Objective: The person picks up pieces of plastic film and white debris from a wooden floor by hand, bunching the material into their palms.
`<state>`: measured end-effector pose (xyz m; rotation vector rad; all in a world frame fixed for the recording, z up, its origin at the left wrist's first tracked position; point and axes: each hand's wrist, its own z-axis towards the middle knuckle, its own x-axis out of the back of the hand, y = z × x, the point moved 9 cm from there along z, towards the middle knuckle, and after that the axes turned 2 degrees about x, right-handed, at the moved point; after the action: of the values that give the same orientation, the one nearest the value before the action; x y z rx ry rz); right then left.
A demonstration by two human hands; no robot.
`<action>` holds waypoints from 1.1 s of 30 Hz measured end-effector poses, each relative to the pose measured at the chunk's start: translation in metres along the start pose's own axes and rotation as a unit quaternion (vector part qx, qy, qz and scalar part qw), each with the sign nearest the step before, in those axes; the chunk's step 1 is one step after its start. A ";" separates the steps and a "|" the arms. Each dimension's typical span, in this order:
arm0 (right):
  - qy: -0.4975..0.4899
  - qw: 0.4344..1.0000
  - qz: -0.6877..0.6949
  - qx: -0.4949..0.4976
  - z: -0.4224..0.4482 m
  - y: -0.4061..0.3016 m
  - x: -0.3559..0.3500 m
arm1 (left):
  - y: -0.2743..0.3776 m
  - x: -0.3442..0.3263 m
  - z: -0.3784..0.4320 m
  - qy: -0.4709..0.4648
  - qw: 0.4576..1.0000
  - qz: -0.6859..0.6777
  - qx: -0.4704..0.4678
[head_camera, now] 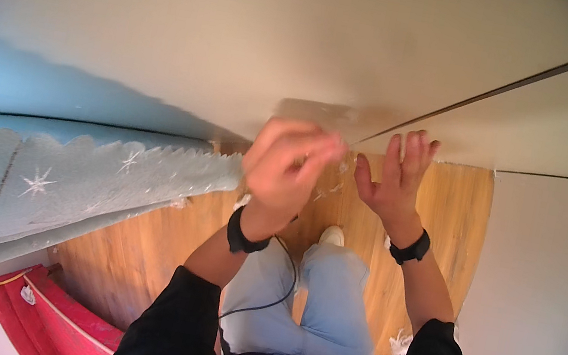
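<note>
A large beige panel (217, 40) rises before me, crossed at the right by a dark seam (480, 101). My left hand (286, 163) is raised close to the panel and blurred. Its thumb and finger are bent toward each other; whether something thin is between them, I cannot tell. Right of it, below the seam, my right hand (402, 167) has its fingers apart and holds nothing. Its fingertips are at or near the panel; contact is unclear. A brownish patch (313, 109), perhaps a shadow, shows on the panel just above my left hand. Both wrists wear black bands.
A pale blue curtain (89, 183) with white star patterns hangs at the left. Wood-look flooring (445, 234) bears white scraps (398, 346). A red padded item (66, 316) stands lower left. A white panel (534, 278) borders the right. A black cable (290, 287) crosses my leg.
</note>
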<state>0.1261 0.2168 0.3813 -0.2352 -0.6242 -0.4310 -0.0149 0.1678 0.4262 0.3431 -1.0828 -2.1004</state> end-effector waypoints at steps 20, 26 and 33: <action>0.109 0.989 -0.076 -0.065 0.001 0.027 -0.040 | -0.012 -0.028 -0.024 -0.125 0.973 -0.011 -0.191; 0.049 0.996 -0.031 -0.065 -0.004 0.006 -0.050 | -0.041 -0.015 -0.020 -0.113 0.990 -0.047 -0.064; 0.102 0.990 -0.015 -0.100 0.025 0.015 -0.046 | -0.044 -0.017 -0.023 -0.237 0.969 -0.004 -0.068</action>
<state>0.0868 0.2528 0.3720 -0.3684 -0.3847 -0.5406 -0.0120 0.1828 0.3761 -0.2369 -1.1898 -2.3112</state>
